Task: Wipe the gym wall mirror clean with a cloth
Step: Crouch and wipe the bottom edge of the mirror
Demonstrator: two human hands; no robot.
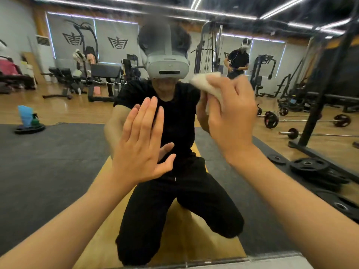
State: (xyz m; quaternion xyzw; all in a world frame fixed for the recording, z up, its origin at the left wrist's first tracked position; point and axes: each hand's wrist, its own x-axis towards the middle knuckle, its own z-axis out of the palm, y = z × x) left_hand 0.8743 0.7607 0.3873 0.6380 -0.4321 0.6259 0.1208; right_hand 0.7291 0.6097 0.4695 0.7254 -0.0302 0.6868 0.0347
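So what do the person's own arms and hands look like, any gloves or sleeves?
The left hand and right hand are bare: no gloves, rings or watch show. Both forearms are uncovered down to the frame edge. The reflection in the mirror shows a black short-sleeved T-shirt.

Head camera, close, facing the mirror (48, 162)

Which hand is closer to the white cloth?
Right. The right hand grips the white cloth up against the mirror. The left hand lies flat on the mirror with straight fingers, lower and to the left of the cloth, not touching it.
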